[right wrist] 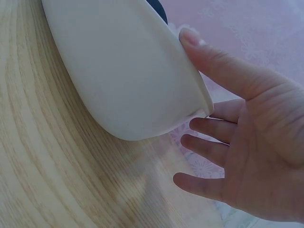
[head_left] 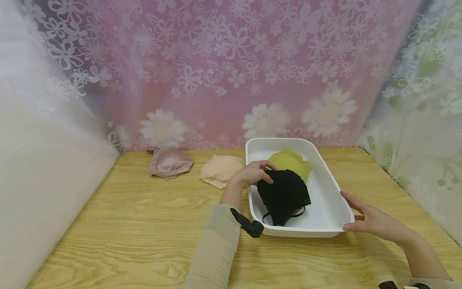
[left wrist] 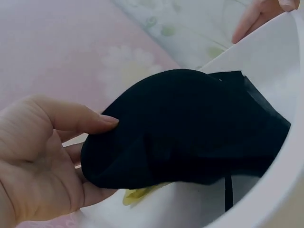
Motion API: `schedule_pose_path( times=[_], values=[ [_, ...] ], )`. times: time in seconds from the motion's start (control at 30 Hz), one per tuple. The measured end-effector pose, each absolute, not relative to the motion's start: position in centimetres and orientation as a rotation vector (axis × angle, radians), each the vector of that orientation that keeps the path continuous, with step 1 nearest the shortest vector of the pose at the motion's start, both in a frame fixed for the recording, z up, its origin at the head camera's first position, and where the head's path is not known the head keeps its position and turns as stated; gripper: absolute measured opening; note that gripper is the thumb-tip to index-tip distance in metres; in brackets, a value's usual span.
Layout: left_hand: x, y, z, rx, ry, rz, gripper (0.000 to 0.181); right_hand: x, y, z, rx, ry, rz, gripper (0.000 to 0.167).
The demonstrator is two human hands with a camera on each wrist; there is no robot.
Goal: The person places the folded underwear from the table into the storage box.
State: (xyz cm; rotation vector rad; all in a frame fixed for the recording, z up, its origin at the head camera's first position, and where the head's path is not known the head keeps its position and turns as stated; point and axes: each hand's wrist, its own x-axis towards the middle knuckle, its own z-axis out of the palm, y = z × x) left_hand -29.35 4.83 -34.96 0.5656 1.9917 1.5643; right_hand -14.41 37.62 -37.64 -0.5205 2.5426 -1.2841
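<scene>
A black bra point(head_left: 283, 194) lies folded in the front part of a white tray point(head_left: 326, 216), its thin straps loose near the tray's front wall. My left hand point(head_left: 254, 173) pinches its upper left edge; in the left wrist view the thumb of the left hand point(left wrist: 52, 152) lies on top of the black cup point(left wrist: 190, 123), other fingers beneath. Behind it in the tray sits a yellow-green bra point(head_left: 288, 160), partly covered. My right hand point(head_left: 375, 220) touches the tray's right front corner; in the right wrist view the right hand point(right wrist: 251, 128) has its thumb against the tray rim point(right wrist: 190, 71), fingers spread.
Left of the tray a beige bra point(head_left: 220, 170) lies on the wooden table point(head_left: 144, 233), partly behind my left hand. Farther left is a mauve bra point(head_left: 171, 162). A flowered pink curtain point(head_left: 216, 80) hangs behind, with pale sheets on both sides.
</scene>
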Motion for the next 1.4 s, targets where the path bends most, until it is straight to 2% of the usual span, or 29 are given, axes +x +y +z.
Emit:
schedule_pose_path(
  times=[1.07,1.4],
  values=[
    [-28.3,7.1,-35.8,0.61,2.377,1.014,0.04,-14.6,37.4,-38.2,-0.501,2.506,-1.322,0.089],
    [-28.6,4.7,-34.0,0.663,2.249,1.325,0.042,-14.4,37.6,-38.0,-0.511,2.509,-1.329,0.088]
  ],
)
